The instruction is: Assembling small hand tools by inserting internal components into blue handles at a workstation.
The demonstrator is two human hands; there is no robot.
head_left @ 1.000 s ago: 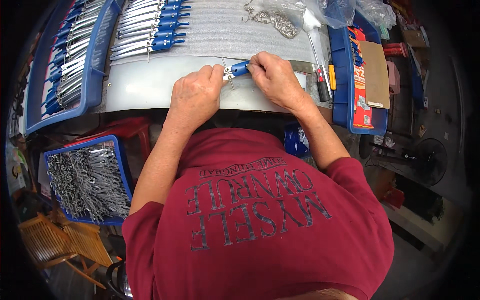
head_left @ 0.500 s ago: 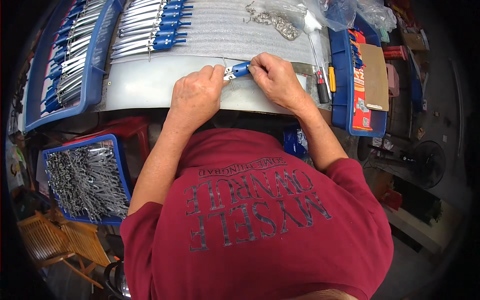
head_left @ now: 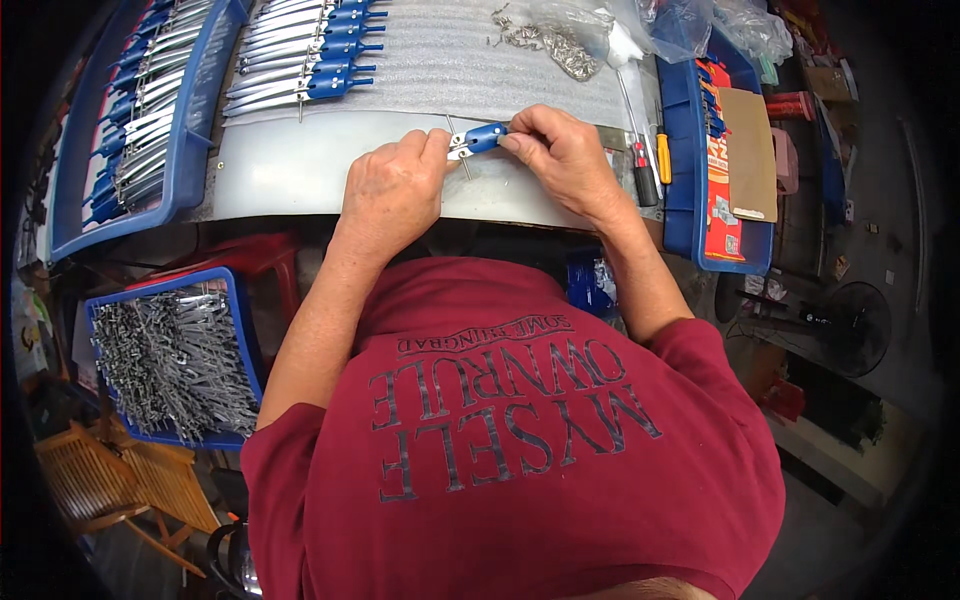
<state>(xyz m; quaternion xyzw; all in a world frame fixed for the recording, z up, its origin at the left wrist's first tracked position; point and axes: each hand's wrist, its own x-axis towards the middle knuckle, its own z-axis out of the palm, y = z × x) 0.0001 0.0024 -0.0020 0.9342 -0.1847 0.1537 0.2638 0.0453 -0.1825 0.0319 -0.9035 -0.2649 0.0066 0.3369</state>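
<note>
A slim silver metal piece with a blue end (head_left: pixel 485 138) is gripped by the left hand (head_left: pixel 398 187); the blue end is pinched by the right hand (head_left: pixel 562 163), with the white desk (head_left: pixel 285 175) beneath.

My feed showed a glossy, plastic-looking blue handle (head_left: pixel 484 138), shiny metal strips (head_left: pixel 288 57), a smooth bench (head_left: pixel 285 170) and a matt, ribbed grey sheet (head_left: pixel 455 70).

Slatted chair (head_left: pixel 92 475) (wooden); dark floor (head_left: pixel 888 195)
</note>
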